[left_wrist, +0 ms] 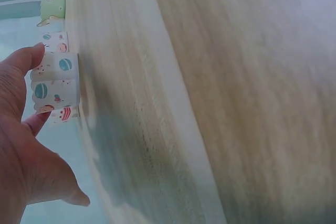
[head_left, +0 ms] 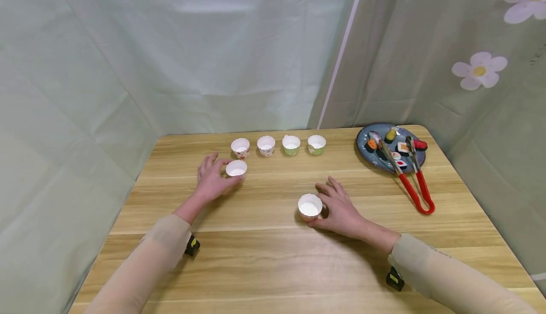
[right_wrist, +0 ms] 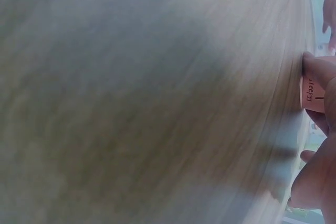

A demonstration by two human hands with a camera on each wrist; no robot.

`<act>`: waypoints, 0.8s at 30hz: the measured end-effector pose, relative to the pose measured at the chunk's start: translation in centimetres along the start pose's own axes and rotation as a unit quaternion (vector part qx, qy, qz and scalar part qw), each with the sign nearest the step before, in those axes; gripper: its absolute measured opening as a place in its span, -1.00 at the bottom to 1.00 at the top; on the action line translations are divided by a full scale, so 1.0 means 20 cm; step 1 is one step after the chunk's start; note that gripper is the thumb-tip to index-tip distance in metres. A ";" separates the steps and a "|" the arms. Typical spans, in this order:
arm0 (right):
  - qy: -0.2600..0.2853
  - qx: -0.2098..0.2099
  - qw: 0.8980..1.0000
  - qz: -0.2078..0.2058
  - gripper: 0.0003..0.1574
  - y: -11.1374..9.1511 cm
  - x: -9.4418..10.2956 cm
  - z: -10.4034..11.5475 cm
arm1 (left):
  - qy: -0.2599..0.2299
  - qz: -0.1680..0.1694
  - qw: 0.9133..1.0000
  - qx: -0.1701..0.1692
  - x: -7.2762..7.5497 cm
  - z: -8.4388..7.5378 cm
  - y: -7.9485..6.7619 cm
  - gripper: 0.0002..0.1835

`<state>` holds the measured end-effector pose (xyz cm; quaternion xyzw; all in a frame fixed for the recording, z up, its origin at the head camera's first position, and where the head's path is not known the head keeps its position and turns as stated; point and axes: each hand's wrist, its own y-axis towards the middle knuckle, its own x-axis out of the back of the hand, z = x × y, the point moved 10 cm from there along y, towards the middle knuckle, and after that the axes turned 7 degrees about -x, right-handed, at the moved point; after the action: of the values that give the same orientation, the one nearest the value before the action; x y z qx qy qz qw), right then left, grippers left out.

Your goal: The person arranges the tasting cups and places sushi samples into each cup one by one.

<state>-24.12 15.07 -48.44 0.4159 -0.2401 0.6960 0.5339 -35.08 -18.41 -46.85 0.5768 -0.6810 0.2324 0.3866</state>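
Head view: left hand (head_left: 215, 179) pinches the first cup (head_left: 236, 169), just nearer than the leftmost of four far cups (head_left: 291, 145); right hand (head_left: 340, 212) pinches the second cup (head_left: 310, 207), nearer and farther right. Left wrist: the first cup bears round prints. Right wrist: the second cup bears lettering.

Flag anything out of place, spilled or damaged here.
Nothing looks spilled or damaged, and the cups look upright. Only the tongs seem slightly untidy: they lie with their tips over the plate, among the sushi, and their red end beyond its rim.
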 end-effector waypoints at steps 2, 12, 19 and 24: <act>0.000 0.004 1.000 -0.003 -0.08 0.00 0.00 0.01 | -0.001 0.003 1.000 0.003 0.00 0.00 0.00 -0.19; 0.002 0.001 1.000 0.001 -0.11 0.00 0.00 0.01 | 0.000 0.011 1.000 0.012 -0.02 0.02 0.02 -0.17; 0.003 0.000 1.000 0.003 -0.12 0.00 0.00 0.01 | 0.000 0.016 1.000 0.017 -0.03 0.03 0.02 -0.14; 0.004 0.001 1.000 0.002 -0.12 0.00 0.00 0.00 | -0.002 0.017 1.000 0.022 -0.04 0.04 0.02 -0.11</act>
<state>-24.07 15.04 -48.35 0.4135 -0.2381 0.6987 0.5330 -35.62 -18.37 -47.87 0.5738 -0.6866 0.2526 0.3681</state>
